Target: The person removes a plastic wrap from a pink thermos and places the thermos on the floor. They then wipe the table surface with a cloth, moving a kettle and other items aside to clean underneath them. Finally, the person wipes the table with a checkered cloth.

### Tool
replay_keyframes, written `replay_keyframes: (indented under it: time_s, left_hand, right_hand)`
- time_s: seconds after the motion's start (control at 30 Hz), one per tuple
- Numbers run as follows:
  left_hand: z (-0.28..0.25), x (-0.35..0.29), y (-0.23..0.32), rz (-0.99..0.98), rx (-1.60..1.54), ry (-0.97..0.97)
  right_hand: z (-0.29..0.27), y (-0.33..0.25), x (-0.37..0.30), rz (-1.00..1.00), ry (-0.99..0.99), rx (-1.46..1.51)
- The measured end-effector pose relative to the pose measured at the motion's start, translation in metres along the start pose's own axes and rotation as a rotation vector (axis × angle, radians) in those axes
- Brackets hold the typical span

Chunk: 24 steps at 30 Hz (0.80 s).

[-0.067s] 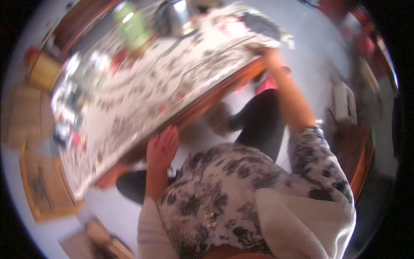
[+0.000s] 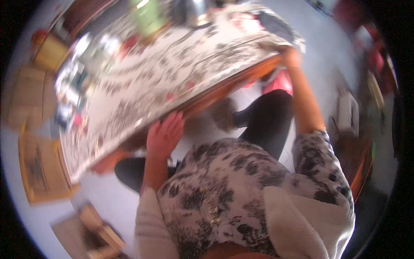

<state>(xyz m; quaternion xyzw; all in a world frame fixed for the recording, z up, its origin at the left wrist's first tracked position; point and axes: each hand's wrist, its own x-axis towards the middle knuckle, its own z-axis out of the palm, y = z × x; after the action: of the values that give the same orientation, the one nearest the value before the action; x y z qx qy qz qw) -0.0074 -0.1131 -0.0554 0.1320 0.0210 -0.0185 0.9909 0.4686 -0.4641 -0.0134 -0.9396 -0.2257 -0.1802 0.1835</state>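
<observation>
My left hand (image 2: 165, 134) rests at the near edge of a table, its fingers stretched out and slightly apart, holding nothing. A light tablecloth (image 2: 142, 93) with a dark floral pattern covers the table, and its edge lies just beyond those fingertips. Out at the table's right corner is my right hand (image 2: 290, 58), the arm extended. It touches the corner where the cloth ends over the reddish wooden edge (image 2: 241, 82). Motion blur smears its fingers, so their grip is unclear. A dark grey cloth-like item (image 2: 276, 26) lies close to that hand.
A green container (image 2: 148, 19) and a shiny metal kettle-like vessel (image 2: 198, 12) stand at the table's far side. Several glass and small items (image 2: 101, 54) crowd its left end. Wooden chairs (image 2: 43, 170) stand at left; a small wooden stool (image 2: 92, 231) is on the floor.
The view has shifted, so the table sits a little higher and farther right in it. My left fingers look slightly more spread. My right hand stays at the table corner.
</observation>
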Motion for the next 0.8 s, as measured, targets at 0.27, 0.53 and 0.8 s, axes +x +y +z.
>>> replay_keyframes:
  time_s: [0.27, 0.53, 0.8]
  left_hand:
    - [0.116, -0.003, 0.014, 0.466, 0.077, -0.028]
    - [0.123, 0.017, -0.008, 0.741, 0.286, 0.206]
    - [0.095, 0.066, -0.053, 0.698, 2.057, 0.059]
  right_hand:
    - [-0.003, -0.225, -0.001, -0.386, 0.134, 0.592]
    - [-0.054, -0.366, -0.211, 0.390, -0.981, 1.775]
    - [0.033, -0.361, -0.224, 0.663, -1.115, 2.022]
